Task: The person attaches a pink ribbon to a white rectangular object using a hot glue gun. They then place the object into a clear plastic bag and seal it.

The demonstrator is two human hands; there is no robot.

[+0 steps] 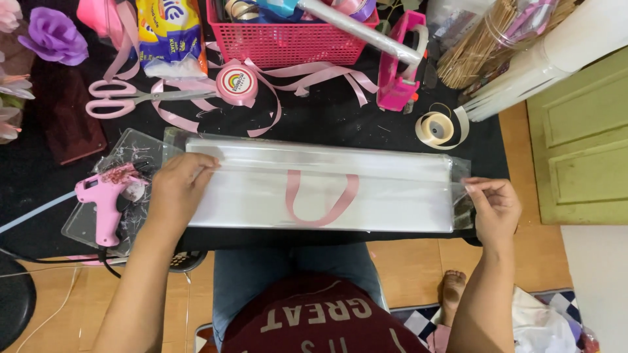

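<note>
L hand (175, 189) flat, open on cellophane sheet (327, 189); R hand (494, 206) pinches its edge; pink ribbon (324, 202) underneath.

Both arms reached forward, wide apart; the left hand (175, 186) lay palm-down, while the right hand (494, 206) had its fingers (476, 187) pinched together.

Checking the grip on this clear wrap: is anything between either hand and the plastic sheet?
Nothing visible. The left hand rests directly on the plastic sheet, and the right hand pinches its far end.
</note>
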